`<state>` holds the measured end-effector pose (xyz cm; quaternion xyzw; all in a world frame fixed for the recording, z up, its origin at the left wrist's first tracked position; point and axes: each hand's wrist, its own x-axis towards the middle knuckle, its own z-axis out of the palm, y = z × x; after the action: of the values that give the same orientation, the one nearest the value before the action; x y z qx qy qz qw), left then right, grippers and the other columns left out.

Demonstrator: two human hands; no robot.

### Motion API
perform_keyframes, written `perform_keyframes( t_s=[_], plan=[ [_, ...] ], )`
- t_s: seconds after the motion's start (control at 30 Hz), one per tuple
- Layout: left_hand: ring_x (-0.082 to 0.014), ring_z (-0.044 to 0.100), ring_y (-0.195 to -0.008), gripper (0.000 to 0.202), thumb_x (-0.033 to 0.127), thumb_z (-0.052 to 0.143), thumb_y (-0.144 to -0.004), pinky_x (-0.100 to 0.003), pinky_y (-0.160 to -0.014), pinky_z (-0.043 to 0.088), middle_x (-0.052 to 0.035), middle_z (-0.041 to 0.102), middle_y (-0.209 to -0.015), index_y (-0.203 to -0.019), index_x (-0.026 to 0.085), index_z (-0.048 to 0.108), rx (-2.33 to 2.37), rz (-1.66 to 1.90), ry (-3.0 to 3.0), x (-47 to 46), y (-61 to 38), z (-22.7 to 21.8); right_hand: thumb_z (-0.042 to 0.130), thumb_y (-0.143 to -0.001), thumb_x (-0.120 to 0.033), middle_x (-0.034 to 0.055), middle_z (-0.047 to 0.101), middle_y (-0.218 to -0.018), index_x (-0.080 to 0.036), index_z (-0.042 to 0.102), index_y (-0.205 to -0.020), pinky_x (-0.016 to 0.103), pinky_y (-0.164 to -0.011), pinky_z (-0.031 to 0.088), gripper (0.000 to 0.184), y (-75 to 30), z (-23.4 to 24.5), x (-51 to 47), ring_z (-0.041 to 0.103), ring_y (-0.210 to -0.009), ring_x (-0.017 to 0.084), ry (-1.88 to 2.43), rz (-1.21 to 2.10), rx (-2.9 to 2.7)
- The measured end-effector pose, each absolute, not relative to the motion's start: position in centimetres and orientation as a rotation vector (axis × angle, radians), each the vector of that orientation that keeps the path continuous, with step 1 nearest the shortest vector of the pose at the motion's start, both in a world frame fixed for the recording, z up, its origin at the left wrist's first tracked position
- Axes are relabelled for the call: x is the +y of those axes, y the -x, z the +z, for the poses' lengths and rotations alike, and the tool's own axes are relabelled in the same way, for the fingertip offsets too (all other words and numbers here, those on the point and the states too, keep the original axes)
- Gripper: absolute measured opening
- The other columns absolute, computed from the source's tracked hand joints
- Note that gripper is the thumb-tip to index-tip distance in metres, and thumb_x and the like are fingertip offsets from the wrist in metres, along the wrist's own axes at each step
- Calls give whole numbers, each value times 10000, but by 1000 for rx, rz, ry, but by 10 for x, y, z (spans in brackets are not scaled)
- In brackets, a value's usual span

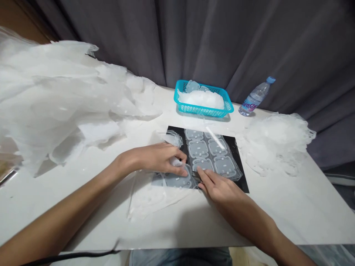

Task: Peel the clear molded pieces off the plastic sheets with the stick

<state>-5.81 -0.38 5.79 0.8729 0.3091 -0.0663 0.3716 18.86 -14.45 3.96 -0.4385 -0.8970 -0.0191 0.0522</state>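
On a black mat [244,183] lies a clear plastic sheet [198,149] with rows of rounded-square translucent pieces. My left hand [162,157] rests on the left of the mat, its fingers bent round a crumpled bit of whitish film [175,161]. Just under its fingertips is one more rounded-square piece [177,181]. My right hand [222,186] grips a small dark tool [196,176], mostly hidden by the fingers, whose kind I cannot make out. Its tip is at that piece's right edge. A white strip [215,137] lies across the sheet.
A blue plastic basket [203,111] with white film and translucent pieces stands at the back. Beside it is a water bottle [253,98]. Heaps of white film lie at left [69,85] and right [280,136]. A dark cable [83,254] runs along the table's [277,207] front edge.
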Motion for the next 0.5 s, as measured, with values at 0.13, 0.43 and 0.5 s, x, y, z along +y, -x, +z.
perform_keyframes(
  t_s=[0.13, 0.43, 0.5],
  plan=[
    [-237, 641, -968, 317, 504, 657, -946, -295, -863, 436, -53, 698, -1030, -1031, 206, 720, 746, -94, -2255, -5, 55, 52, 330, -1085, -124, 187, 705, -1364, -71, 587, -1449, 365, -918, 654, 449, -191, 46, -149, 730, -1179, 272, 1252, -140, -2794],
    [-186, 607, -799, 243, 417, 637, -931, -264, -731, 441, -2, 631, -841, -855, 187, 613, 668, -91, -2036, -4, 50, 61, 449, -1088, -182, 139, 665, -1440, -159, 75, -1698, 373, -995, 645, 716, -187, 9, -200, 688, -1276, 270, 1413, -21, -2426],
    [-192, 618, -794, 195, 382, 629, -924, -264, -716, 448, -1, 645, -806, -915, 188, 611, 660, -103, -1945, -4, 49, 62, 442, -1074, -136, 160, 655, -1446, -159, 45, -1700, 401, -987, 650, 742, -178, 4, -205, 681, -1284, 293, 1473, -36, -2371]
  ],
)
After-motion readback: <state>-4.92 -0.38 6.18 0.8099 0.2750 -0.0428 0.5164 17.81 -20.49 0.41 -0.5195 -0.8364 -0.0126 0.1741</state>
